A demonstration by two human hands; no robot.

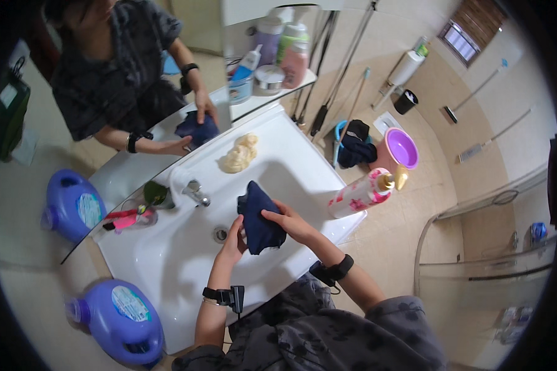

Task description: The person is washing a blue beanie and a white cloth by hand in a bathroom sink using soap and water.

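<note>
A folded navy cloth [263, 226] is held between both my hands over the white sink [173, 260]. My left hand [232, 240] grips its left edge, with the fingers partly hidden behind it. From the right, my right hand [291, 222] presses its thumb on the front of the cloth; its other fingers are mostly out of sight. Just left of the cloth are the drain [220, 234] and, farther back, the chrome faucet [197, 193]. A crumpled cream-coloured piece [241, 153], perhaps a cloth or sponge, lies on the sink's back rim.
A purple-blue detergent jug [124, 318] stands left of the sink. A floral pump bottle [362, 193] is on the right corner. A mirror [204, 37] and a shelf with several bottles [294, 62] are behind. On the floor are a purple basin [402, 148] and dark clothes [356, 145].
</note>
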